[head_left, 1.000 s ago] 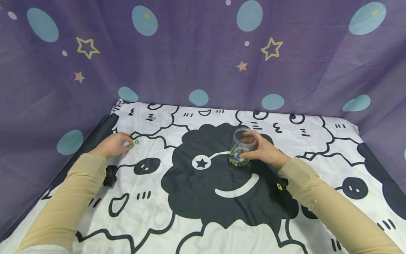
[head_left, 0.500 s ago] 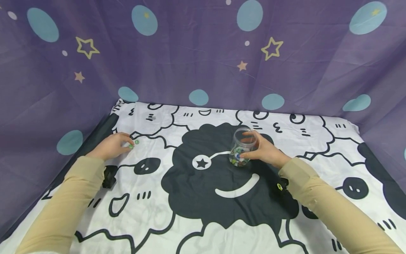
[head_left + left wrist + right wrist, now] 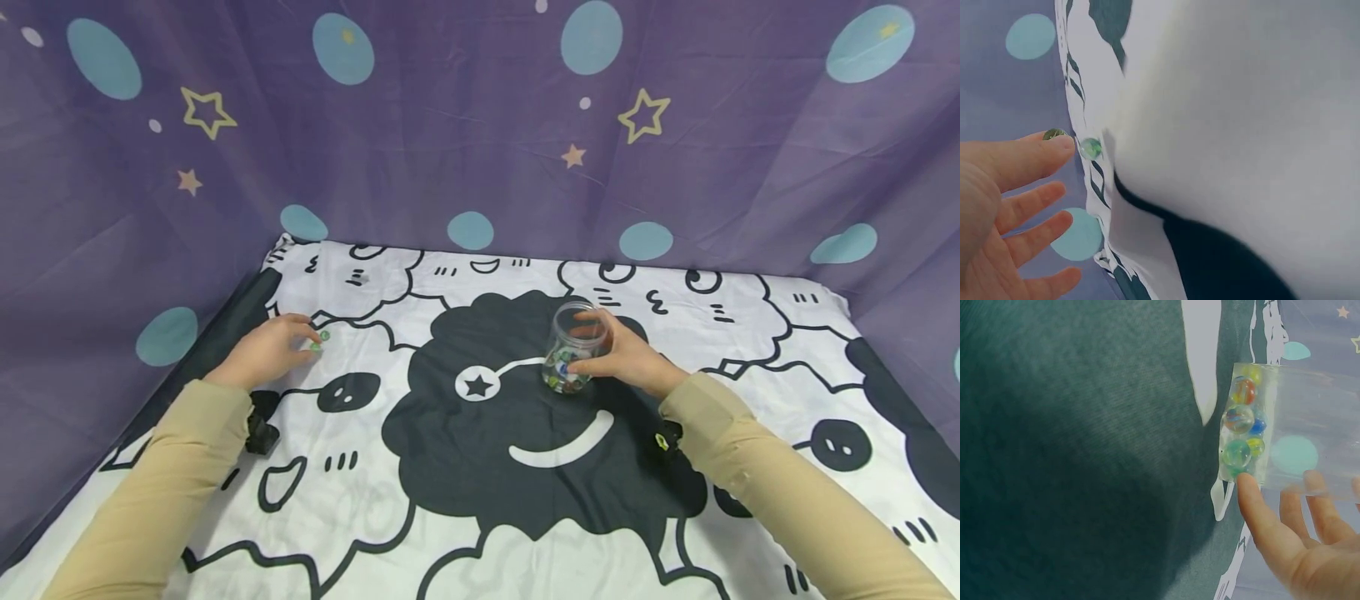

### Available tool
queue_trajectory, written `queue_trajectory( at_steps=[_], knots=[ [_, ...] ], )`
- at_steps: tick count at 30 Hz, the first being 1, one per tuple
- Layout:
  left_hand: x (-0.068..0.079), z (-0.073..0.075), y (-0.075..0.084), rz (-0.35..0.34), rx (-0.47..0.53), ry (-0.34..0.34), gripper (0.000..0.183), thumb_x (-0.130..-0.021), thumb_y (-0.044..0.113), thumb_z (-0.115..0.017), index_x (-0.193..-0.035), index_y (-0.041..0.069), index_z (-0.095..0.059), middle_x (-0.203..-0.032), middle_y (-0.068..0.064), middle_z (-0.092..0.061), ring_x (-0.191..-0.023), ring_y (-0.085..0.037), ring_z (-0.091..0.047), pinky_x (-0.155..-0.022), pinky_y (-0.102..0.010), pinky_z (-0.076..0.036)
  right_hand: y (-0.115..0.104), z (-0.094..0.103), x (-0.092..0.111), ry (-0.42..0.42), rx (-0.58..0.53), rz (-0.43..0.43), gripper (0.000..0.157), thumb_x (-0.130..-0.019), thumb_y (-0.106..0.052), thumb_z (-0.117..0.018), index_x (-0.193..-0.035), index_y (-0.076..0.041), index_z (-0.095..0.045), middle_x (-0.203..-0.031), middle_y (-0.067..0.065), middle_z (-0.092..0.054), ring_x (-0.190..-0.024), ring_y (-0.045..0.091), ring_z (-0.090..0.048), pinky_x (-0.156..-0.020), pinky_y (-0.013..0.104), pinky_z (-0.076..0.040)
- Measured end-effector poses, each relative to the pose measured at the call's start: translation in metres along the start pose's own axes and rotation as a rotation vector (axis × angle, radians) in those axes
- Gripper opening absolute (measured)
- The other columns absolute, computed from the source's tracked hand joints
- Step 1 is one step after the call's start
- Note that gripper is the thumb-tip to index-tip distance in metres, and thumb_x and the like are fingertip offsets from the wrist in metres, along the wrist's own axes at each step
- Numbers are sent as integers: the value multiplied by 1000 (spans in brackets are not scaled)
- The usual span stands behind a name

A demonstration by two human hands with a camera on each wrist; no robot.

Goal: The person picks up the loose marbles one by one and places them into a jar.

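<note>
In the head view my left hand (image 3: 266, 350) is low over the cloth at the left, thumb and index finger pinching a green glass marble (image 3: 1055, 134). In the left wrist view the thumb partly covers that marble. A second green marble (image 3: 1090, 149) lies on the cloth just beyond the fingertips. Near the middle of the cloth, my right hand (image 3: 622, 354) holds a clear jar (image 3: 562, 337) from its right side. The jar stands upright with its mouth uncovered. Several coloured marbles (image 3: 1238, 419) lie at its bottom, best seen in the right wrist view.
A white cloth (image 3: 450, 567) with black cartoon faces covers the table. Behind and at the sides hangs a purple curtain (image 3: 465, 150) with stars and blue dots. A small black device (image 3: 262, 429) sits under the left wrist.
My left hand has shifted slightly to the right with the pinched marble, closer to the marble lying on the cloth. The right hand and the jar have stayed still.
</note>
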State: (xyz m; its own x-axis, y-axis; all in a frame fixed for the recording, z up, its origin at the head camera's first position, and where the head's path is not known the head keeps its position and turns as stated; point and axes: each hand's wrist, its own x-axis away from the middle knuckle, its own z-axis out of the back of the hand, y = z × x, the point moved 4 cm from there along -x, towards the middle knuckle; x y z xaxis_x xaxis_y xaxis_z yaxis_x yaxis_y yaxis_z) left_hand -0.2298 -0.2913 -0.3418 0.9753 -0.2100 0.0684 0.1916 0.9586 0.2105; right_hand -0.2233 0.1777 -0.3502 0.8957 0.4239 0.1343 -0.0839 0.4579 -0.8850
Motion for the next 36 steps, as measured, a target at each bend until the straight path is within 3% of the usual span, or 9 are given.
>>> queue_trajectory(
  at_steps=[26, 36],
  knots=[
    [7, 6, 43, -123, -17, 95, 20, -83, 6, -70, -102, 5, -72, -135, -26, -49, -121, -45, -48, -94, -57, -45, -1, 0, 1, 1, -9, -6, 82, -80, -22, -77, -145, -14, -28, -143, 14, -42, -95, 27, -50, -78, 41, -51],
    [8, 6, 62, -234, -67, 134, 18, -81, 6, -72, -98, 6, -74, -129, -24, -54, -116, -43, -53, -94, -55, -46, -1, 0, 1, -3, -7, -2, 82, -80, -22, -77, -145, -14, -28, -143, 14, -42, -94, 27, -50, -78, 43, -51]
  ],
)
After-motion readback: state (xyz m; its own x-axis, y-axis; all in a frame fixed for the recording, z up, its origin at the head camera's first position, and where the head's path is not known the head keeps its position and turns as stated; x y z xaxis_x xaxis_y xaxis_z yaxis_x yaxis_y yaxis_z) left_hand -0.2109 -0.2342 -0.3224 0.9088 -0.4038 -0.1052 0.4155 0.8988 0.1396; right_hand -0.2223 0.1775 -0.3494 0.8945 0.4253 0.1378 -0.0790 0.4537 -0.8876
